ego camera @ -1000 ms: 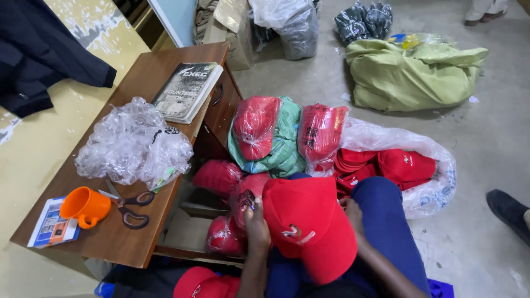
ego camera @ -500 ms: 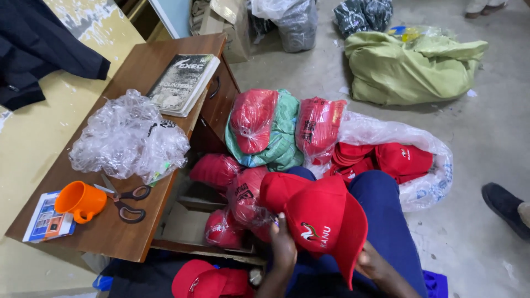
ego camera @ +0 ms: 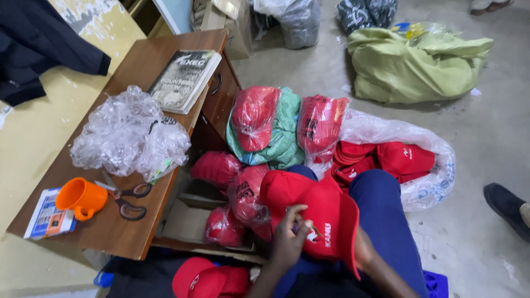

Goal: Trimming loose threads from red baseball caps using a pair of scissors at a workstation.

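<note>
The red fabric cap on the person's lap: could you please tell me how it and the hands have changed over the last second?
The red fabric cap has turned, brim now pointing down-right. The left hand came over its front panel, fingertips pinching there. The right hand stays underneath, mostly hidden. The orange plastic cup and black-handled scissors are unmoved.

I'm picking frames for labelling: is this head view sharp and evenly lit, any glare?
Head view: mostly sharp, light soft and even; glare only on the crumpled plastic on the desk; the left hand on the red cap is slightly soft; the right hand is mostly hidden.
</note>
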